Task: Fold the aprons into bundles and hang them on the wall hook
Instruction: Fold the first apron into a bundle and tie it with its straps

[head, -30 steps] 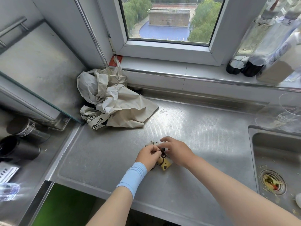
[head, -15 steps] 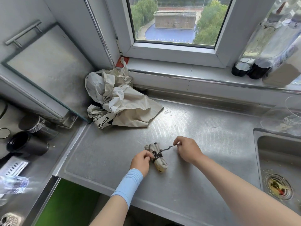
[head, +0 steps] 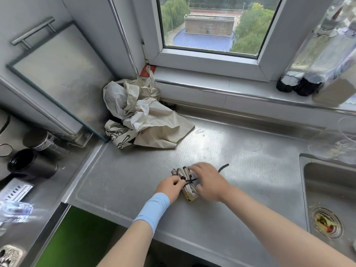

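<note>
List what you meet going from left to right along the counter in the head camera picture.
In order: black cup → crumpled apron → left hand → tied apron bundle → right hand → sink drain.

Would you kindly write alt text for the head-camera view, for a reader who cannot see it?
The left hand and right hand grip a black strap tied round a small apron bundle on a steel counter. A crumpled apron lies in the corner behind, below a window; a sink is at right.
</note>
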The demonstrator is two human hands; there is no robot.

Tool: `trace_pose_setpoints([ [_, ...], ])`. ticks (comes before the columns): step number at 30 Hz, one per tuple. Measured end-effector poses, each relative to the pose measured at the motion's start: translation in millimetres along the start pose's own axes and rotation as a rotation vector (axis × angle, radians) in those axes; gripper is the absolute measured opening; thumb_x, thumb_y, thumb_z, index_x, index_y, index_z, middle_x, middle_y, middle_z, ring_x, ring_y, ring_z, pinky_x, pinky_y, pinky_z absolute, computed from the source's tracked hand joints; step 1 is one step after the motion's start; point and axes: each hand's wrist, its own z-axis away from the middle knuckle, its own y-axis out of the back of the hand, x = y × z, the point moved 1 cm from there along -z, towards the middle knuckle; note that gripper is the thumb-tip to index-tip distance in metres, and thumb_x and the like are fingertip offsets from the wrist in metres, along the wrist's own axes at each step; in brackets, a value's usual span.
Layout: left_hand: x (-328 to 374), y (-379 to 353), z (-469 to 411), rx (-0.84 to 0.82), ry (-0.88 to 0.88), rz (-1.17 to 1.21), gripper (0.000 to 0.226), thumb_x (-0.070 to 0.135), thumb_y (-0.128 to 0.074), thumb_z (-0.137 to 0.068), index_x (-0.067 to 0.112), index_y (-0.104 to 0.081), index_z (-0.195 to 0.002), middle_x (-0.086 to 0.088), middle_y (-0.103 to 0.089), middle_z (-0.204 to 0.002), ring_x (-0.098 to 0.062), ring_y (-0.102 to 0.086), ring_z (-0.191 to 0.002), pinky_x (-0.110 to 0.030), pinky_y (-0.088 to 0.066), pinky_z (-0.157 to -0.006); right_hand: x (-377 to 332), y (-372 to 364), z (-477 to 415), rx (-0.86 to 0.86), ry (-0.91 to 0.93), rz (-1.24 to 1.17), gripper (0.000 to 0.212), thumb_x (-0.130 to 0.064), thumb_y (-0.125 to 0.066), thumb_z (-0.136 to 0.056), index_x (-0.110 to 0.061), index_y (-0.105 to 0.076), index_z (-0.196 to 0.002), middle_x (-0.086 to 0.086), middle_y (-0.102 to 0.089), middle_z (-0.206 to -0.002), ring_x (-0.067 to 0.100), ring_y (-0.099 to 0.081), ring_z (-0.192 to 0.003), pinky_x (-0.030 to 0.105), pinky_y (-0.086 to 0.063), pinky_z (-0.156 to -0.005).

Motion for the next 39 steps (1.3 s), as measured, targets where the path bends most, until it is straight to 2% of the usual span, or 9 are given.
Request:
trace_pose_setpoints([
  [3,-0.6,3.9,-2.3,0.016,-0.014,-0.063,0.029,0.038,-0.054,-0.093,0.025,-0.057,-0.067,0.005,-0.059,-0.073,-0.016,-0.052,-0.071,-0.024,-0.038,-0.068,-10.6,-10.9,-0.4,0.007,-0.053,-0.262,0.052,-0.009,-0.048,-0.089,-0.023,-0.047,-0.138,0.001,-0.068,-0.097,0.024,-0.058,-0.096,0.028,-0.039,-0.081],
  [9,-4.4,2.6,-2.8,-0.013,-0.008,-0.02,0.025,0.032,-0.046,-0.098,0.018,-0.052,-0.078,-0.002,-0.062,-0.086,-0.021,-0.054,-0.08,-0.028,-0.039,-0.072,-8.8,-3.0,-2.9,0.042,-0.219,-0.477,0.023,-0.017,-0.051,-0.093,-0.032,-0.061,-0.108,-0.01,-0.053,-0.069,0.004,-0.047,-0.061,0.016,-0.035,-0.058],
  [14,-15.4,4.2,-2.6,0.019,-0.038,0.043,0.024,0.033,-0.05,-0.097,0.02,-0.055,-0.078,0.001,-0.06,-0.081,-0.019,-0.052,-0.077,-0.027,-0.036,-0.067,3.2,-1.2,-5.3,0.021,-0.354,-0.518,0.02,-0.011,-0.055,-0.086,-0.031,-0.058,-0.085,-0.006,-0.051,-0.067,0.011,-0.045,-0.057,0.027,-0.039,-0.061],
  [22,-3.9,4.6,-9.6,0.02,-0.09,0.3,0.028,0.027,-0.051,-0.098,0.021,-0.059,-0.072,0.011,-0.047,-0.057,-0.007,-0.041,-0.057,-0.024,-0.035,-0.057,-2.6,1.4,-1.5,0.082,-0.352,-0.444,0.031,-0.008,-0.05,-0.079,-0.034,-0.064,-0.084,-0.009,-0.051,-0.06,0.007,-0.045,-0.054,0.023,-0.038,-0.054],
  [29,25.5,-6.9,-19.6,-0.014,-0.228,0.18,0.018,0.025,-0.05,-0.094,0.034,-0.059,-0.082,0.008,-0.065,-0.091,-0.01,-0.058,-0.082,-0.026,-0.045,-0.076,-1.2,7.6,5.5,0.126,-0.324,-0.557,0.021,-0.014,-0.064,-0.078,-0.031,-0.074,-0.084,-0.013,-0.043,-0.049,0.005,-0.038,-0.049,0.018,-0.031,-0.051],
  [31,30.1,-5.4,-22.6,-0.015,-0.243,0.141,0.014,0.028,-0.054,-0.093,0.034,-0.062,-0.082,0.01,-0.064,-0.087,-0.008,-0.058,-0.08,-0.023,-0.045,-0.074,4.0,10.7,7.7,0.131,-0.322,-0.61,0.005,-0.029,-0.073,-0.08,-0.031,-0.077,-0.082,-0.014,-0.04,-0.046,0.005,-0.036,-0.049,0.018,-0.03,-0.051],
  [33,33.4,-5.0,-23.8,0.012,-0.225,0.145,0.01,0.031,-0.06,-0.09,0.029,-0.066,-0.082,0.014,-0.062,-0.076,-0.006,-0.054,-0.069,-0.02,-0.042,-0.068,9.3,13.2,9.9,0.143,-0.354,-0.646,0.009,-0.036,-0.076,-0.081,-0.028,-0.077,-0.076,-0.013,-0.05,-0.05,0.004,-0.042,-0.052,0.02,-0.035,-0.053],
  [36,33.5,-7.9,-25.2,0.063,-0.206,0.211,0.008,0.032,-0.071,-0.084,0.026,-0.076,-0.084,0.012,-0.068,-0.076,-0.003,-0.058,-0.068,-0.011,-0.042,-0.065,14.7,14.0,9.9,0.138,-0.452,-0.825,0.01,-0.024,-0.075,-0.085,-0.018,-0.076,-0.077,0.002,-0.072,-0.074,0.008,-0.057,-0.066,0.025,-0.046,-0.063],
  [39,35.3,-15.3,-23.6,0.041,-0.253,0.194,0.008,0.024,-0.071,-0.085,0.024,-0.079,-0.088,0.005,-0.069,-0.083,-0.004,-0.06,-0.076,-0.005,-0.041,-0.067,12.6,15.8,10.5,0.131,-0.541,-0.986,0.008,-0.009,-0.069,-0.089,-0.005,-0.071,-0.083,-0.011,-0.063,-0.054,-0.004,-0.049,-0.043,0.009,-0.035,-0.042],
])
